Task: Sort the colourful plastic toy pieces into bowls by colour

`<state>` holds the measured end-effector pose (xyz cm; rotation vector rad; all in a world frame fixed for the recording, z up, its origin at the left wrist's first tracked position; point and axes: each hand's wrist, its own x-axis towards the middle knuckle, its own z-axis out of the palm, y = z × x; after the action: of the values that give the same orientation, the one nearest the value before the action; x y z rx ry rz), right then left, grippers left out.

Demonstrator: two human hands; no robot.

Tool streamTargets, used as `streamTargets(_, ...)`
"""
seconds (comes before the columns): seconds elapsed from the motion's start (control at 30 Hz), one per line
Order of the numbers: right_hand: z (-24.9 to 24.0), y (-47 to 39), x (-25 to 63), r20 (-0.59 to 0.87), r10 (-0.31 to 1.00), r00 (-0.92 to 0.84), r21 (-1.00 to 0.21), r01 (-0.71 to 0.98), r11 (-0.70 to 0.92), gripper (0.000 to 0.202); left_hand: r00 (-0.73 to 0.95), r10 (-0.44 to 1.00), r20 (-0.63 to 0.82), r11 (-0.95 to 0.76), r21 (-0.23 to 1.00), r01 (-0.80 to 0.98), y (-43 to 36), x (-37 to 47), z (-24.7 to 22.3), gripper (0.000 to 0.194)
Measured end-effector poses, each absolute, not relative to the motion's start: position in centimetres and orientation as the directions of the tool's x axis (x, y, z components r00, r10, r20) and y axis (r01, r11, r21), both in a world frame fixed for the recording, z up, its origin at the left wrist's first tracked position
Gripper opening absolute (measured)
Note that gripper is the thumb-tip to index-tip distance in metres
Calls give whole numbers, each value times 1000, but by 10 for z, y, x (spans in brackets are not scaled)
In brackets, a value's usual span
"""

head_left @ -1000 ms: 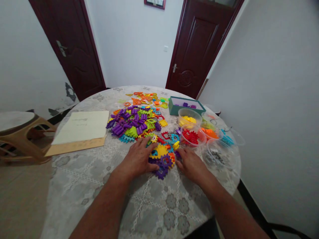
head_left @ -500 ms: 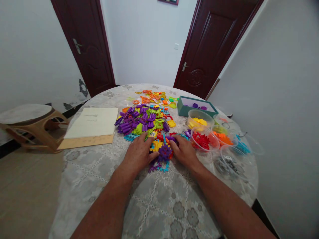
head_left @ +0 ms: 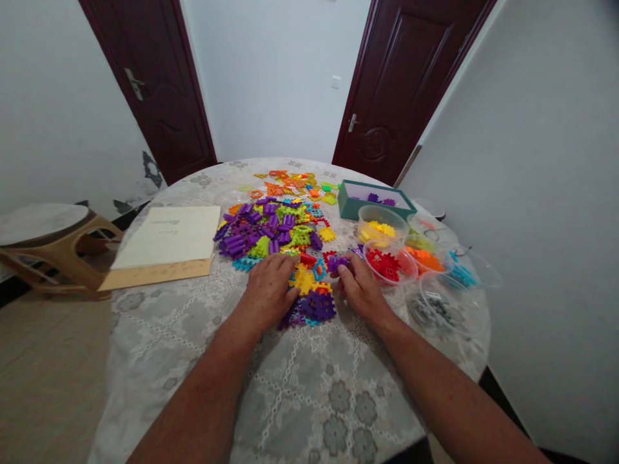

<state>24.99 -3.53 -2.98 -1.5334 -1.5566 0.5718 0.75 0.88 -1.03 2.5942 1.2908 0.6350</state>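
A heap of coloured plastic pieces (head_left: 261,229), mostly purple and green, lies mid-table. Nearer to me is a smaller cluster with a yellow piece (head_left: 304,280) and a dark purple toothed piece (head_left: 319,305). My left hand (head_left: 271,287) rests on the left side of this cluster, fingers apart, partly covering pieces. My right hand (head_left: 358,287) pinches a small purple piece (head_left: 337,263) between thumb and fingers, just right of the cluster. Beside that hand stands a clear bowl of red pieces (head_left: 385,266).
Clear bowls hold yellow (head_left: 378,231), orange (head_left: 424,260) and grey pieces (head_left: 435,309) at the right. Behind them is a green box (head_left: 349,206). A cream sheet (head_left: 169,235) lies left, and orange pieces (head_left: 275,189) are spread at the back.
My right hand has lifted the purple piece from the cluster and drawn it to the right. My left hand has shifted slightly over the pieces. The camera view has moved a little.
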Motion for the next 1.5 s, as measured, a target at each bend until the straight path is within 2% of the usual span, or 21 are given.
streamTargets(0.07, -20, -39, 253, 319, 946, 64, -755, 620, 213, 21, 540, 781, 314, -623, 342, 703, 10, 6, -9, 62)
streamTargets(0.17, -4, -46, 258, 345, 921, -181, -632, 681, 370, 22, 552, 765, 331, -642, 335, 689, 13, 2, -7, 61)
streamTargets(0.27, 8, -55, 256, 254, 879, -403, -474, 741, 476, 17, 533, 782, 324, -621, 339, 707, 15, -2, -6, 61)
streamTargets(0.33, 11, -61, 252, 163, 875, -456, -400, 780, 481, 16, 516, 798, 311, -601, 340, 724, 16, -6, -6, 63)
streamTargets(0.43, 11, -67, 246, 46, 882, -470, -351, 819, 454, 19, 495, 827, 266, -561, 350, 750, 17, -13, -5, 63)
streamTargets(0.6, 9, -68, 247, 9, 882, -470, -368, 819, 440, 16, 442, 867, 230, -498, 403, 767, 19, -19, -5, 63)
streamTargets(0.83, 8, -64, 251, 24, 867, -497, -421, 782, 460, 16, 432, 792, 431, -603, 443, 663, 13, -14, 5, 42)
streamTargets(0.9, 9, -65, 250, 13, 870, -494, -420, 787, 453, 17, 466, 791, 397, -612, 490, 621, 7, -11, 10, 38)
streamTargets(1.03, 12, -65, 250, -6, 876, -482, -432, 792, 432, 20, 573, 787, 228, -589, 554, 589, -3, 0, 10, 39)
streamTargets(1.23, 24, -64, 256, -38, 860, -509, -581, 711, 395, 20, 653, 745, 134, -627, 477, 617, -11, 18, -9, 46)
streamTargets(1.37, 24, -64, 261, -67, 841, -537, -587, 703, 402, 18, 662, 744, 92, -638, 396, 661, -14, 23, -8, 29)
streamTargets(1.5, 19, -64, 263, -84, 833, -547, -585, 704, 403, 17, 649, 757, 71, -606, 447, 658, -14, 21, 0, 15)
